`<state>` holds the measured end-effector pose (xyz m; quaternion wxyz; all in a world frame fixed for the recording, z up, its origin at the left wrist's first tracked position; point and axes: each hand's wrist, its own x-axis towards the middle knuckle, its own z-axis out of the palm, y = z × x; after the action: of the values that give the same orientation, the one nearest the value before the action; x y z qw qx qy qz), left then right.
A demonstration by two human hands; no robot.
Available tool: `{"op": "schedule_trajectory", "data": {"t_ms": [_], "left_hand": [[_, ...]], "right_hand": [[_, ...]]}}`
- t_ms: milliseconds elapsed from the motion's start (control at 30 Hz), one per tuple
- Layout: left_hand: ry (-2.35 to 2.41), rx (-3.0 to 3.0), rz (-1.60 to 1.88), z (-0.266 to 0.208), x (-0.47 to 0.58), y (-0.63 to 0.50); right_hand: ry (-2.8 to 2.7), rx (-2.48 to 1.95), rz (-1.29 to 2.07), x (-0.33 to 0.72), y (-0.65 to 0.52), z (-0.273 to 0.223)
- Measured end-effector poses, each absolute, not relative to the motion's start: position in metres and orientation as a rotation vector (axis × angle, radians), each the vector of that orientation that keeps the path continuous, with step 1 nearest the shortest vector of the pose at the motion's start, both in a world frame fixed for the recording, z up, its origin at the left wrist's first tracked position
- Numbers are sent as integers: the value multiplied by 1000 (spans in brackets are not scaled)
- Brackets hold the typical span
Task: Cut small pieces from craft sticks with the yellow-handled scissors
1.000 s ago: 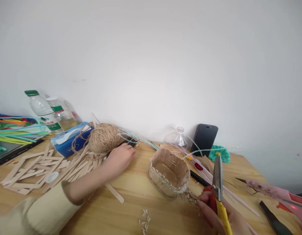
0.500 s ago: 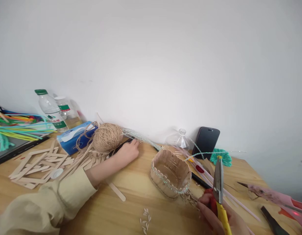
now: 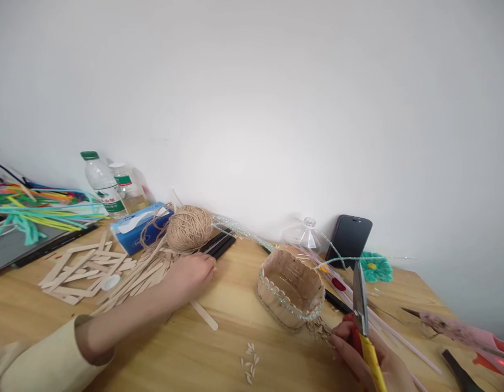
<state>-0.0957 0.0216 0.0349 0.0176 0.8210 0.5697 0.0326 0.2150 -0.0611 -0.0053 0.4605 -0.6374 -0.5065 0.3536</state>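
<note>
My right hand (image 3: 368,356) grips scissors (image 3: 361,305) with red and yellow handles, blades pointing up. Left of it stands an oval basket of craft sticks (image 3: 290,288), its side wrapped with a sparkly pipe cleaner. Brown shavings (image 3: 319,329) lie between the basket and my right fingers. My left hand (image 3: 194,274) is closed, its fingertips turned down and hidden, over the edge of a pile of craft sticks (image 3: 149,277). Just beyond it lie black sticks (image 3: 222,244) and a ball of twine (image 3: 190,227).
A blue tissue pack (image 3: 139,228) and bottles (image 3: 105,188) stand at the left, near colourful pipe cleaners (image 3: 39,209). A phone (image 3: 350,239) leans on the wall by a teal flower (image 3: 375,267). At the right lies a pink glue gun (image 3: 460,332). Small white pieces (image 3: 249,362) lie in front.
My left hand has drawn back from the black sticks, down and left toward the craft-stick pile. My right hand keeps its hold on the scissors. The whole view has shifted slightly.
</note>
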Motion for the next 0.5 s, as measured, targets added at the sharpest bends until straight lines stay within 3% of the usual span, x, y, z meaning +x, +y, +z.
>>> {"op": "schedule_trajectory", "data": {"t_ms": [267, 500], "left_hand": [[1656, 2213, 521, 51, -83, 11], [1237, 1721, 869, 70, -43, -8]], "right_hand": [[-1362, -1460, 1000, 198, -41, -3], [-1341, -1338, 1041, 175, -39, 7]]}}
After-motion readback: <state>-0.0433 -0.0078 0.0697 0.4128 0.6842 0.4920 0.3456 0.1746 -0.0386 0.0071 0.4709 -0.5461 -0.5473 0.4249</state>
